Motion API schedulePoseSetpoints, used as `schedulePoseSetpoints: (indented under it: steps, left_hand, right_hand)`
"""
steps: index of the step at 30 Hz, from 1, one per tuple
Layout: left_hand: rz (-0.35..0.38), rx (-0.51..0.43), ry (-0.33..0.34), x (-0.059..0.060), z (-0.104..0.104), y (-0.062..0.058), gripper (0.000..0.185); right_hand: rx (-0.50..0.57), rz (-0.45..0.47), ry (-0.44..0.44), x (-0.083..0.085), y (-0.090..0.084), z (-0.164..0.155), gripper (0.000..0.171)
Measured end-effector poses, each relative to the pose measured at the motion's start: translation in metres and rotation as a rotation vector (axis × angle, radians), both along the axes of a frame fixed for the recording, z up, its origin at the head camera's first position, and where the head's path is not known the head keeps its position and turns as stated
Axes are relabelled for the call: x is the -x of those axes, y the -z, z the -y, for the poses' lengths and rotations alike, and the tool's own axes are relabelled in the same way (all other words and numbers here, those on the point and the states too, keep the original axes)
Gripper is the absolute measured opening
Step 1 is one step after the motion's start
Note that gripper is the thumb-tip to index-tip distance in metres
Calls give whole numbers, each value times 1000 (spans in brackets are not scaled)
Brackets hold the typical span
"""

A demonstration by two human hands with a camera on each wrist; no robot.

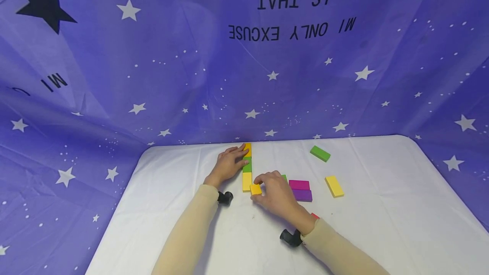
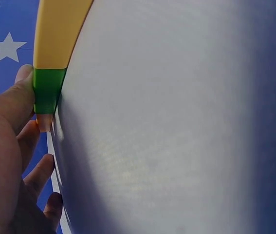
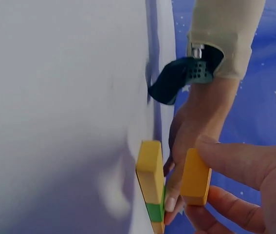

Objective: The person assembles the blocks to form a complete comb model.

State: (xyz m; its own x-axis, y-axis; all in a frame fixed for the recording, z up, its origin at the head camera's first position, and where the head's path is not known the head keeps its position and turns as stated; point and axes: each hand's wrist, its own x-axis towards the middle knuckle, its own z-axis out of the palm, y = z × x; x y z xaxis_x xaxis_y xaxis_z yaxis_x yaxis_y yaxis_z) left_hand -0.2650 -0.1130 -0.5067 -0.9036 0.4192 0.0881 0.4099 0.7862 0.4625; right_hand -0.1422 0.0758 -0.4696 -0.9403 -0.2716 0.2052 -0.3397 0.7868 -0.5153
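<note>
A straight row of blocks lies end to end on the table: an orange block at the far end, a green block in the middle and a yellow block nearest. My left hand rests along the row's left side, thumb at the green block and a fingertip at the orange one. Between thumb and fingers, my right hand pinches another orange block, beside the near end of the yellow block. In the right wrist view this held block appears tilted.
Right of my right hand lie a magenta block and a purple block side by side. Farther right are a green block and a yellow block. A red block is mostly hidden by my right wrist. Starry purple cloth rises behind the table.
</note>
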Motion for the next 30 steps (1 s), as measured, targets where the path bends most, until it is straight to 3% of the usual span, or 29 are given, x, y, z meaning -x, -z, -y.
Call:
schedulePoseSetpoints:
  steps: [15,30]
  left_hand:
    - [0,-13,11,1,1,2,47]
    - [24,2,-2,-1,-1,-1,47]
  right_hand:
    - [-49,-58,-22,-11,14,22,36]
    - [-82,-28,-3,-10,25,33,39]
